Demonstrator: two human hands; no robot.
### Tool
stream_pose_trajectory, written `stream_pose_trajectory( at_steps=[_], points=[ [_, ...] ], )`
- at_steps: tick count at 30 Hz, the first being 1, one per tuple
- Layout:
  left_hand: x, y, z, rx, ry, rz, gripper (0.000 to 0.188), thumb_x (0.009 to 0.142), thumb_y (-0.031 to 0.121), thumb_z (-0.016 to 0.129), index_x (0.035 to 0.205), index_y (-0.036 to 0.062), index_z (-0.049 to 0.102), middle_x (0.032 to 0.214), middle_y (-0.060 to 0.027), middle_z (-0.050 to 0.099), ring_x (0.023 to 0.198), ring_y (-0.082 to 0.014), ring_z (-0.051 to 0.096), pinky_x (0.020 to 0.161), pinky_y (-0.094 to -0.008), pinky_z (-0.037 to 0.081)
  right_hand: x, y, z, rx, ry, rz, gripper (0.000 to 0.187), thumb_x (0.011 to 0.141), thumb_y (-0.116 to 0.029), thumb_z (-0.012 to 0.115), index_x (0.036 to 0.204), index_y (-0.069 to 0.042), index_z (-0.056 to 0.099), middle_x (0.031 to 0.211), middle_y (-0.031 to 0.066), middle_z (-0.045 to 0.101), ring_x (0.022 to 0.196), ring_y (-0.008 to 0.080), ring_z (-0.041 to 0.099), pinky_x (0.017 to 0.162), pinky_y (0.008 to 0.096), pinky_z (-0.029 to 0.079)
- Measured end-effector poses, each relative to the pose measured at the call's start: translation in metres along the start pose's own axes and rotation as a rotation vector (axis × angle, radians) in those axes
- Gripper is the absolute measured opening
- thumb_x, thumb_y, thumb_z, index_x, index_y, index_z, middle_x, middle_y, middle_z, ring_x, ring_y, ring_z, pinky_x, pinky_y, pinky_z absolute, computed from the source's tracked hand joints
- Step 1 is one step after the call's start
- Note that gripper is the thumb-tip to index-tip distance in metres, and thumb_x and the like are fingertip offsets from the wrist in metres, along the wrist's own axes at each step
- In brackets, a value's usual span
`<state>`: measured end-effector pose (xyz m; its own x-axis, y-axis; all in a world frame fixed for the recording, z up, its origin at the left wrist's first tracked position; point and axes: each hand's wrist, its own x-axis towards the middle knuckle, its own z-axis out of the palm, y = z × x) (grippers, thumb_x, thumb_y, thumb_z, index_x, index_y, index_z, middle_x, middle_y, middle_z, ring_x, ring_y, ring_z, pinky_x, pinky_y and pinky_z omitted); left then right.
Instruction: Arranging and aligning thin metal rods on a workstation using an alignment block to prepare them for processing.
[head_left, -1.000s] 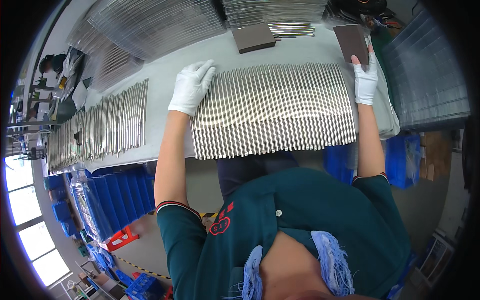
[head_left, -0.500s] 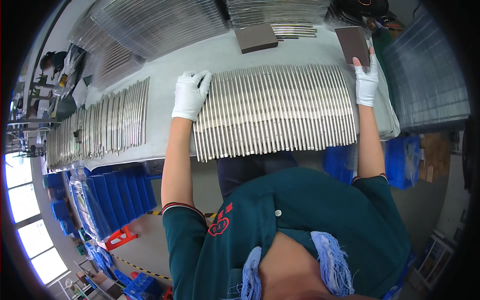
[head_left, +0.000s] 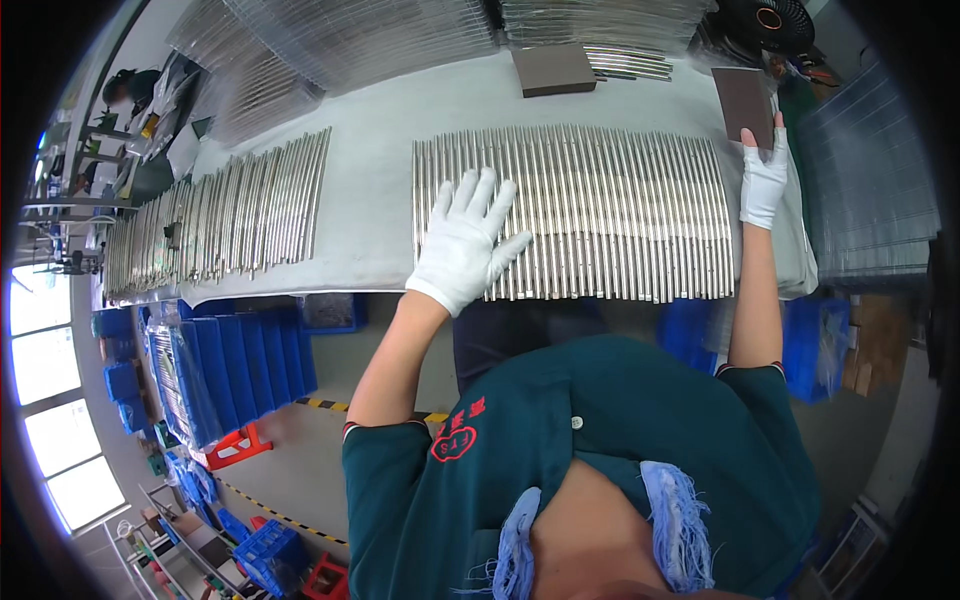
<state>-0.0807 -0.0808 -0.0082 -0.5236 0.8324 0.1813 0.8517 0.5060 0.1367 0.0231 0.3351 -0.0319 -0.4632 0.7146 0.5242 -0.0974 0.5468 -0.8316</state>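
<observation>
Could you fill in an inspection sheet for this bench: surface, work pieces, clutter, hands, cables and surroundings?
Surface: pale cloth covers the table.
Work pieces: metal rods side by side; brown block.
Clutter: second brown block, clear ribbed plastic behind; another rod row at left.
Hands: both gloved; left hand spread over the rods' left end, right hand gripping the first block.
Cables: coloured strands upper right, too small to identify.
Surroundings: blue bins below, windows left.
</observation>
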Motion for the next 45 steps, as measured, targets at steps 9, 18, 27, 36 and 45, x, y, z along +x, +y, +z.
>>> stream_pose_trajectory(
  at_steps=[9,18,27,36,45],
  points=[
    [-0.028,0.047,0.003,-0.161,0.007,-0.029,0.098,0.068,0.062,0.073,0.144,0.0062,0.044,0.145,-0.0214,0.045,0.136,-0.0402,0.039,0.115,-0.0516,0.027,0.003,0.006,-0.002,-0.029,0.011,-0.013,0.065,0.091,-0.016,0.072,0.149,-0.01,0.042,0.141,0.0101,0.053,0.119,0.0177,0.057,0.102,0.0287,0.043],
    [-0.026,0.047,-0.01,-0.13,-0.008,-0.004,0.098,0.065,0.063,0.073,0.141,0.0077,0.048,0.143,-0.0203,0.046,0.134,-0.0416,0.04,0.114,-0.0544,0.026,0.004,0.008,-0.004,-0.074,0.021,-0.02,0.065,0.09,-0.019,0.074,0.148,-0.013,0.044,0.131,0.0094,0.06,0.108,0.015,0.059,0.097,0.0268,0.045],
    [-0.063,0.005,-0.025,0.048,-0.041,-0.194,0.104,0.059,0.077,0.066,0.141,0.0148,0.051,0.143,-0.0183,0.047,0.133,-0.0485,0.037,0.111,-0.0649,0.022,0.006,0.009,-0.005,-0.039,-0.01,-0.004,0.065,0.092,-0.019,0.071,0.149,-0.011,0.04,0.134,0.0113,0.057,0.116,0.0174,0.056,0.102,0.0286,0.043],
    [-0.057,-0.01,-0.013,-0.115,0.073,-0.06,0.104,0.061,0.077,0.062,0.134,0.0045,0.053,0.133,-0.0223,0.05,0.125,-0.0469,0.042,0.107,-0.0568,0.034,0.005,0.012,-0.006,-0.175,0.018,-0.053,0.065,0.092,-0.025,0.071,0.148,-0.011,0.042,0.127,0.012,0.062,0.108,0.0171,0.06,0.097,0.028,0.046],
    [-0.055,0.004,-0.019,-0.03,0.006,-0.085,0.101,0.065,0.071,0.065,0.14,0.0069,0.048,0.141,-0.0206,0.047,0.133,-0.04,0.04,0.111,-0.0575,0.03,0.005,0.007,-0.003,-0.127,0.008,-0.037,0.065,0.092,-0.024,0.072,0.149,-0.011,0.042,0.131,0.0119,0.06,0.113,0.0167,0.058,0.099,0.0275,0.044]
  ],
)
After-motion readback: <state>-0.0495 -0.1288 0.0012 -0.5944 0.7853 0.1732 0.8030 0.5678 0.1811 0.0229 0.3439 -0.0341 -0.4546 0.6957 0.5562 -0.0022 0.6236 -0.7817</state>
